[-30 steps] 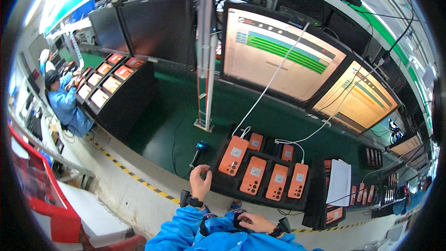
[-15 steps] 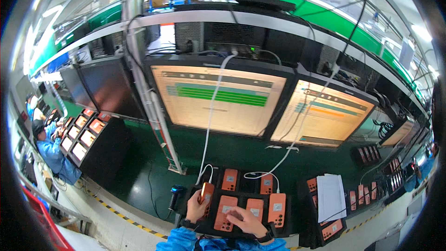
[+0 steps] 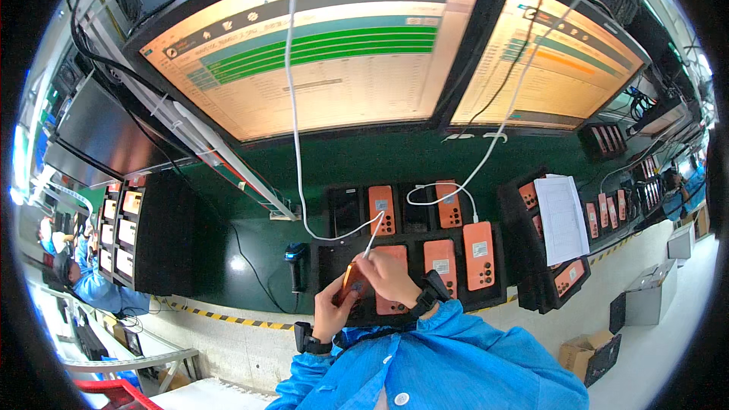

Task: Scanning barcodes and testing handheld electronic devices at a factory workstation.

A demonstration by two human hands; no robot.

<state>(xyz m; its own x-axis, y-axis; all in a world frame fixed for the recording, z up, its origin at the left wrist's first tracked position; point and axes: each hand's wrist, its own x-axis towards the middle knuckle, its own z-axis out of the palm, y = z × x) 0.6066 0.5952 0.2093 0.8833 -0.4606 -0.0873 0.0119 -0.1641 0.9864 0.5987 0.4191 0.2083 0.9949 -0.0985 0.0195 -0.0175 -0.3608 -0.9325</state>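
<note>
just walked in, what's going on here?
A person's left hand holds an orange phone over the near left part of a black tray. The right hand has a white cable at the phone's top; whether it's plugged in is hidden. Other phones sit in the tray, the rightmost with its own cable. A scanner is left of the tray; two monitors are lit.

Phones (image 3: 479, 266) are sitting in a tray (image 3: 329, 260) on the bench (image 3: 254, 247); scanner (image 3: 295, 267) is resting left of the tray. Papers (image 3: 562, 220) are lying on a second tray (image 3: 524, 281), right. Two monitors (image 3: 319, 99) are standing behind.
</note>
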